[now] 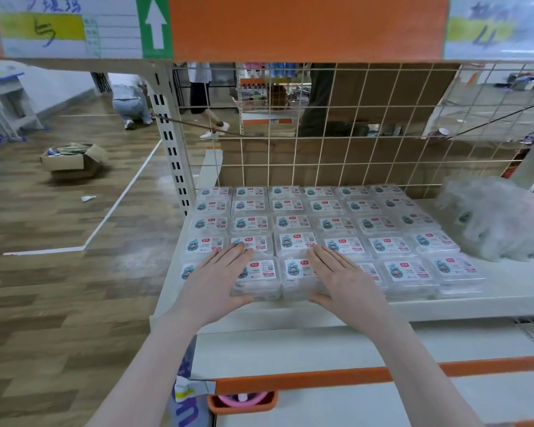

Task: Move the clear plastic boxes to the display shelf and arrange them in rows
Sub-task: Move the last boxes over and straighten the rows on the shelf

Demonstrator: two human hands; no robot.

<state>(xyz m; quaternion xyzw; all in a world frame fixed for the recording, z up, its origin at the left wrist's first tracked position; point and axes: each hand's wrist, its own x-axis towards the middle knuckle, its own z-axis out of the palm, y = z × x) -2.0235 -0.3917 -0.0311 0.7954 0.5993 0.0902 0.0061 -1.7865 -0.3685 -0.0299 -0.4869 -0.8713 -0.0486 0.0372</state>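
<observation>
Boxes (302, 229) partly hidden under flat left hand (216, 278) and right hand (339, 278), seemingly pressing.

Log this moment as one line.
left hand: flat on front-row boxes | right hand: same | shelf: rows filled

Light is bright, even and diffuse, with no hard shadows; only a faint soft shade lies under each hand (219, 282) on the clear plastic boxes (321, 229). A pale sheen of glare marks the wooden floor (130, 266) left of the display shelf (490, 303). Wide-angle distortion bends the shelf's upright post (170, 140) and edges. The paper signs (71, 26) above the shelf and the crumpled plastic bag (494, 220) at its right end look smeared and soft.
</observation>
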